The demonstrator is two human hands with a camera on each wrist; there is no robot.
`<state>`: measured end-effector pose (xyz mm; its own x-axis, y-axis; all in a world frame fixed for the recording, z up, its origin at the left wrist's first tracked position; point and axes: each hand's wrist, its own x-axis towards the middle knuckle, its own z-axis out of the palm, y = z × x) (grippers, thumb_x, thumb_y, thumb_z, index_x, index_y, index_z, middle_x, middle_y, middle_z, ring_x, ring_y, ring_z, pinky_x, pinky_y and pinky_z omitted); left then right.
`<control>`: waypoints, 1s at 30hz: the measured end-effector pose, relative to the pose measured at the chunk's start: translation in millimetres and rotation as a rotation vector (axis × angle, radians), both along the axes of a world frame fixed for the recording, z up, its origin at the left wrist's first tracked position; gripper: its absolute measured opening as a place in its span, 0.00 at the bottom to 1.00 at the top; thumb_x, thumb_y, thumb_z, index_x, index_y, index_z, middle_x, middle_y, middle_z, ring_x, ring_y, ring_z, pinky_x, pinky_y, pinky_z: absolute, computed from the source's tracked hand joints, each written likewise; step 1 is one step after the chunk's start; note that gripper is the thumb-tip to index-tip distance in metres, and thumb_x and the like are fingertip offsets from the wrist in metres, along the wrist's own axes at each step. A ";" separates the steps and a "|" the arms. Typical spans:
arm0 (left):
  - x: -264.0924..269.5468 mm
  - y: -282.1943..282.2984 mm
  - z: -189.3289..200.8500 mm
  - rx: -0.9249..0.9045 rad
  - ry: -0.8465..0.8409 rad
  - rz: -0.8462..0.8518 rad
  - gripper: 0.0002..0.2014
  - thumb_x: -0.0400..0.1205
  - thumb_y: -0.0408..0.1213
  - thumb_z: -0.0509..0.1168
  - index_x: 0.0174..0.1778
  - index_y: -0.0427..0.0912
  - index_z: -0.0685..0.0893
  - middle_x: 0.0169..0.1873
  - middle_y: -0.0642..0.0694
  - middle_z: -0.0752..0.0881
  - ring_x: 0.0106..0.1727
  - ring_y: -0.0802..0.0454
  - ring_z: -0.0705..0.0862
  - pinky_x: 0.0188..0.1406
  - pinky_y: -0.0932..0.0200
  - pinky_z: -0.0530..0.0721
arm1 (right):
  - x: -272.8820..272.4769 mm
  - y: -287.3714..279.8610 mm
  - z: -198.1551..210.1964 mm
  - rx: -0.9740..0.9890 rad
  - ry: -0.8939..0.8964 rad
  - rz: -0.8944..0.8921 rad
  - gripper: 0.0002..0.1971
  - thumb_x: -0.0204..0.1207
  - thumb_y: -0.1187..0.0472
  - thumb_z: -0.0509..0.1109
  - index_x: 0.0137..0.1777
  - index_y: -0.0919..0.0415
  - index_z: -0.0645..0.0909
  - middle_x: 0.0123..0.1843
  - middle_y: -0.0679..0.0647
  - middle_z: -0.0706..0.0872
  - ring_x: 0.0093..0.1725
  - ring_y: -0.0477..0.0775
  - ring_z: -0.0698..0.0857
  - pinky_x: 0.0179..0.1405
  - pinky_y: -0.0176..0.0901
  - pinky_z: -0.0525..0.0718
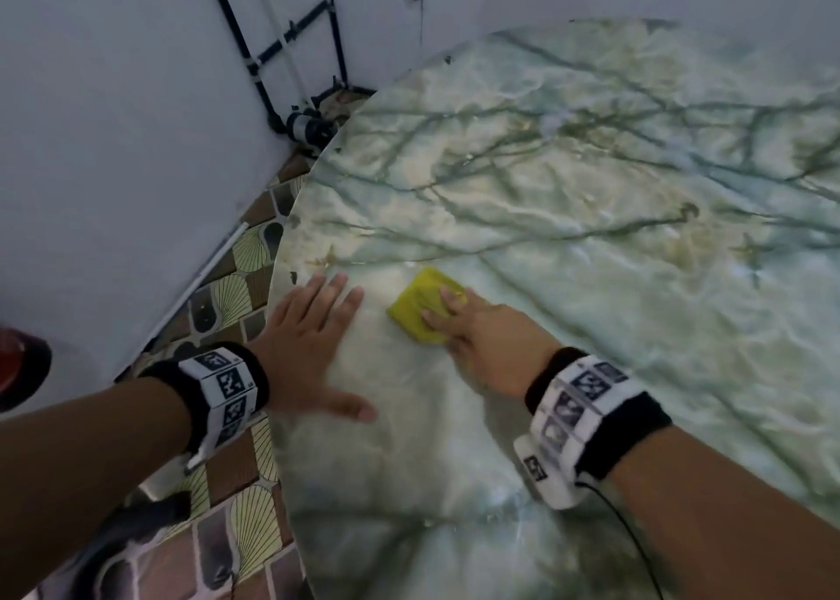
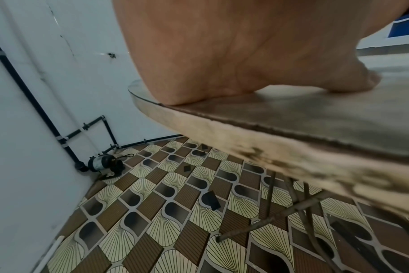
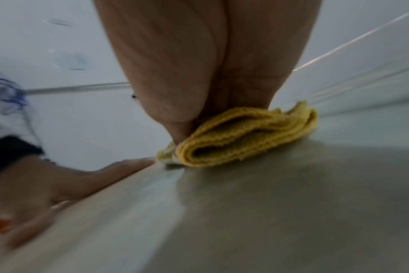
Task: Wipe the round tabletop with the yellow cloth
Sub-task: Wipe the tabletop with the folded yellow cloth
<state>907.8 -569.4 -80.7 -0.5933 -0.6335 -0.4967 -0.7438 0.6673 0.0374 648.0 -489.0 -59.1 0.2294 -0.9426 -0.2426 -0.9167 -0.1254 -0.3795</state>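
The round tabletop point(image 1: 568, 190) has a green-veined marble pattern and fills the right of the head view. A folded yellow cloth point(image 1: 416, 301) lies on it near the left edge. My right hand point(image 1: 482, 331) presses down on the cloth with its fingers laid straight over it. In the right wrist view the cloth point(image 3: 240, 140) sits bunched under the right hand point(image 3: 187, 64). My left hand point(image 1: 313, 340) lies flat on the table just left of the cloth, fingers spread, holding nothing. The left wrist view shows the left hand point(image 2: 222, 55) resting by the table's rim point(image 2: 245, 140).
A pale wall stands close on the left with black pipes point(image 1: 254, 63) and a small pump point(image 1: 304, 126) at its foot. Patterned floor tiles point(image 1: 236, 290) lie below, with thin metal table legs point(image 2: 280, 208) under the top. A cable point(image 1: 632, 536) hangs from my right wristband.
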 end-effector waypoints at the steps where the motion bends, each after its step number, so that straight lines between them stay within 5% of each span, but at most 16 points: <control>1: -0.5 0.5 0.8 0.003 -0.005 -0.002 0.75 0.61 0.92 0.54 0.87 0.47 0.22 0.86 0.44 0.21 0.85 0.43 0.19 0.83 0.45 0.25 | -18.0 -4.6 3.6 0.016 -0.004 -0.065 0.23 0.86 0.55 0.57 0.80 0.42 0.64 0.85 0.47 0.51 0.84 0.52 0.57 0.81 0.46 0.63; 7: -0.8 -0.2 -0.8 -0.020 -0.009 -0.005 0.75 0.60 0.93 0.51 0.86 0.47 0.22 0.86 0.43 0.22 0.86 0.42 0.20 0.81 0.44 0.25 | -80.5 -75.1 8.2 0.092 0.333 -0.326 0.25 0.87 0.53 0.52 0.83 0.50 0.58 0.85 0.63 0.54 0.76 0.71 0.70 0.73 0.57 0.72; 11: 1.8 -2.5 -4.4 -0.028 0.017 0.002 0.76 0.54 0.95 0.42 0.87 0.47 0.24 0.87 0.42 0.24 0.88 0.40 0.24 0.84 0.43 0.28 | -12.0 -84.8 2.3 0.038 0.266 -0.119 0.25 0.87 0.54 0.54 0.83 0.50 0.58 0.86 0.60 0.51 0.81 0.66 0.61 0.76 0.50 0.64; 15: 2.5 -0.4 -4.8 -0.046 0.021 -0.006 0.77 0.51 0.96 0.36 0.88 0.47 0.25 0.88 0.42 0.26 0.89 0.40 0.26 0.87 0.41 0.32 | 19.6 -31.1 2.3 0.038 0.176 0.051 0.25 0.86 0.55 0.55 0.82 0.44 0.61 0.86 0.55 0.53 0.83 0.61 0.60 0.78 0.46 0.63; 17: 2.3 -0.7 -3.8 -0.036 0.014 -0.013 0.76 0.53 0.95 0.39 0.87 0.47 0.23 0.86 0.43 0.22 0.87 0.41 0.23 0.85 0.42 0.29 | -9.1 -19.0 14.2 0.061 0.137 -0.017 0.26 0.85 0.57 0.56 0.82 0.43 0.60 0.86 0.54 0.53 0.82 0.59 0.64 0.78 0.45 0.64; 21: 1.4 -1.5 -4.6 -0.024 0.004 -0.019 0.74 0.57 0.94 0.46 0.86 0.48 0.22 0.86 0.44 0.21 0.83 0.46 0.18 0.81 0.44 0.25 | -72.8 -54.0 20.6 0.143 0.394 -0.251 0.26 0.86 0.56 0.54 0.84 0.48 0.56 0.86 0.59 0.52 0.75 0.68 0.72 0.73 0.55 0.73; 24: 1.5 -1.6 -4.3 -0.025 0.004 -0.006 0.74 0.61 0.92 0.53 0.87 0.47 0.23 0.86 0.44 0.22 0.86 0.43 0.21 0.81 0.46 0.24 | -58.4 -83.4 19.1 0.111 0.373 -0.295 0.24 0.86 0.56 0.52 0.82 0.54 0.60 0.84 0.62 0.55 0.74 0.71 0.72 0.70 0.57 0.74; 30: 1.8 -0.9 -2.0 -0.018 0.041 -0.004 0.76 0.56 0.93 0.47 0.88 0.46 0.25 0.86 0.43 0.23 0.86 0.44 0.21 0.80 0.48 0.24 | 29.6 -48.5 7.3 0.041 0.215 0.056 0.25 0.85 0.57 0.56 0.82 0.47 0.61 0.86 0.57 0.53 0.82 0.63 0.62 0.78 0.45 0.61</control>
